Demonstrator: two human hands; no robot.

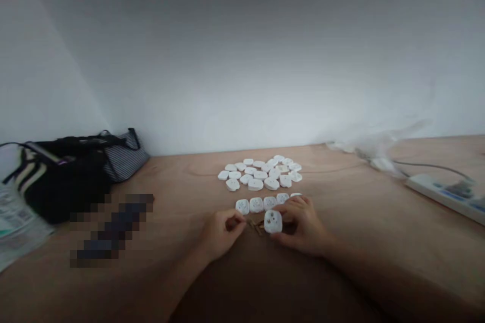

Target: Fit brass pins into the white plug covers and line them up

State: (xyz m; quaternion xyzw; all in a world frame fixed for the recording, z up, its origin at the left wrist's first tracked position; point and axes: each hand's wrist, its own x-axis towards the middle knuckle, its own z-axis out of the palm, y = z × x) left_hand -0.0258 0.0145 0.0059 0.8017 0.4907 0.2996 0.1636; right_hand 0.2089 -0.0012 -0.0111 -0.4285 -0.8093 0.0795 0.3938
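My right hand point(303, 224) holds a white rounded-square plastic piece point(273, 221) with holes between its thumb and fingers. To its left, my left hand point(223, 232) has its thumb and index finger pressed together at the edge of some small brass-coloured parts point(258, 227); what the fingertips pinch is too small to make out. Just beyond both hands runs a row of similar white pieces point(256, 205), its right end partly covered by my right hand. Farther back lies a loose group of white pieces point(258, 175).
A black bag point(71, 176) and a striped bag point(125, 159) stand at the left, beside a plastic bag point(18, 222). A pixelated dark object point(113, 229) lies nearer. On the right are a power strip point(443, 194) with a cable and crumpled clear plastic point(379, 149).
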